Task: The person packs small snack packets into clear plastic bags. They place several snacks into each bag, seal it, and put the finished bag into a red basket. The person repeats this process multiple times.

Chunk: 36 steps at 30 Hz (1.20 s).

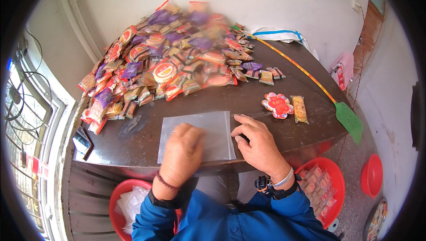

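Note:
A flat, clear plastic bag [214, 141] lies on the dark wooden table [246, 97] before me. My left hand [184, 151] is over the bag's left part, its fingers curled and blurred; whether it touches or pinches the film is not plain. At the bag's right edge, my right hand [258, 141] has its fingers apart, with nothing seen between them. A red flower-shaped packet [278, 105] and a yellow wrapped snack bar [300, 109] lie side by side, beyond my right hand.
A large heap of wrapped snacks [166, 61] covers the table's far left. A green fly swatter [347, 119] lies across the right side. A phone [82, 142] rests at the left edge. Below are red basins with plastic bags [131, 204] and filled packets [318, 187].

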{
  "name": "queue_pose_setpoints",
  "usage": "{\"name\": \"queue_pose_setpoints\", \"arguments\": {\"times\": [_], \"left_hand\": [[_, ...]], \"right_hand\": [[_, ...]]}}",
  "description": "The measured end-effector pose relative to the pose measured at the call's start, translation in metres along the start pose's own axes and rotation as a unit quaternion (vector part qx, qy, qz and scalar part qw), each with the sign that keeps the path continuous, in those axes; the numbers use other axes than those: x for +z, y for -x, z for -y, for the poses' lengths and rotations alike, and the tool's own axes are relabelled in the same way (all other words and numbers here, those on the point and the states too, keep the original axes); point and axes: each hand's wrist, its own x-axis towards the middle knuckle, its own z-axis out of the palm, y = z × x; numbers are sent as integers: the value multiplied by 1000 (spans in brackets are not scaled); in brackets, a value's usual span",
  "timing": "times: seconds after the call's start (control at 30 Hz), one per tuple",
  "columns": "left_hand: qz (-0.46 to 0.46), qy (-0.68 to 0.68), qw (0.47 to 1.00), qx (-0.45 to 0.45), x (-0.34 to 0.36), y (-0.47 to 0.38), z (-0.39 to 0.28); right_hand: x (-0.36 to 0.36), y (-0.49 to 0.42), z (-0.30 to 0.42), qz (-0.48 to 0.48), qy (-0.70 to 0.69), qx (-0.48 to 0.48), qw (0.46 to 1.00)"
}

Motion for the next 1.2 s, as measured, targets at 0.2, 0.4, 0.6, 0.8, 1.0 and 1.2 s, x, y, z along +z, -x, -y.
{"name": "queue_pose_setpoints", "arguments": {"times": [0.2, 0.4, 0.6, 0.8, 1.0, 1.2], "left_hand": [[74, 15, 996, -44, 26, -4, -23], [84, -40, 992, -84, 32, -10, -37], [64, -62, 989, -114, 39, -12, -37], [30, -48, 992, -117, 45, -9, -30], [12, -20, 994, -109, 44, -5, -25], [-6, 30, 994, -109, 42, -4, -23]], "right_hand": [[-2, -1, -5, 21, -5, -13, 1000], [-3, 0, -8, 36, -22, -5, 999], [-1, 1, -9, 32, -20, -8, 999], [-5, -1, -2, 38, -17, 6, 999], [-7, -2, 5, 30, -40, 26, 998], [-6, -3, 4, 47, 3, -9, 999]]}}
